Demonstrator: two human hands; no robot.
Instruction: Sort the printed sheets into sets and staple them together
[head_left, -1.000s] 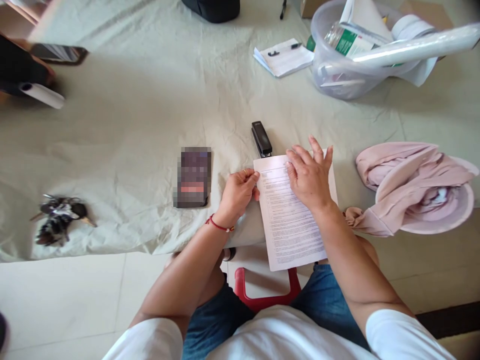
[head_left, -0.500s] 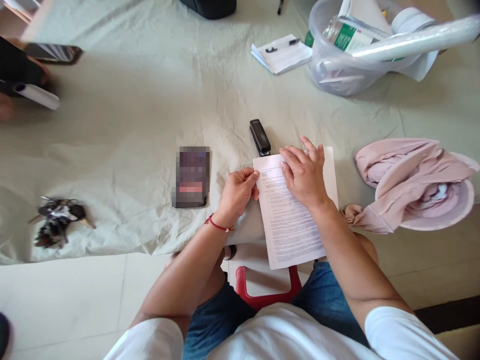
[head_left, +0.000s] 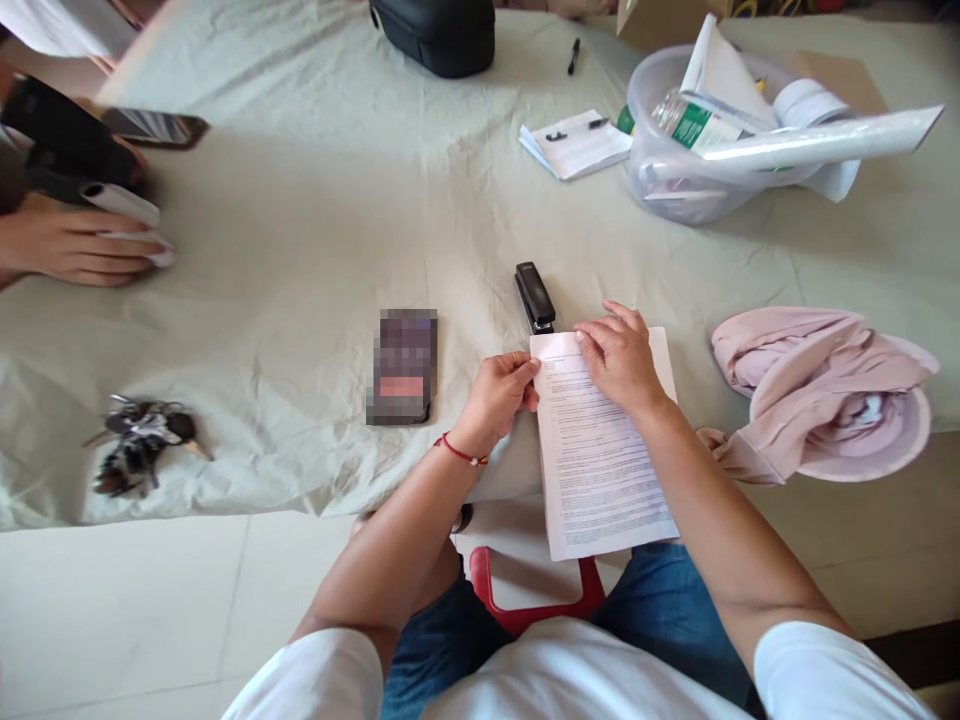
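A printed sheaf of paper [head_left: 600, 470] lies at the near edge of the cloth-covered table [head_left: 315, 230], its lower end hanging over my lap. My left hand [head_left: 499, 395] pinches the paper's top left edge. My right hand [head_left: 619, 355] rests on its top, fingers curled toward the upper left corner. A black stapler [head_left: 534, 297] lies just beyond that corner, touching neither hand.
A phone [head_left: 403, 366] lies left of my hands, and a bunch of keys [head_left: 139, 440] far left. Pink cloth with a hat [head_left: 825, 390] sits to the right. A plastic tub [head_left: 697, 150], notepad [head_left: 576, 142], pen [head_left: 574, 55] and black bag [head_left: 439, 32] stand beyond. Another person's hand [head_left: 75, 240] rests at the left.
My right hand has drawn its fingers in from flat to curled at the paper's top. The other person's hand has come down onto the table at the left. The view shifted slightly.
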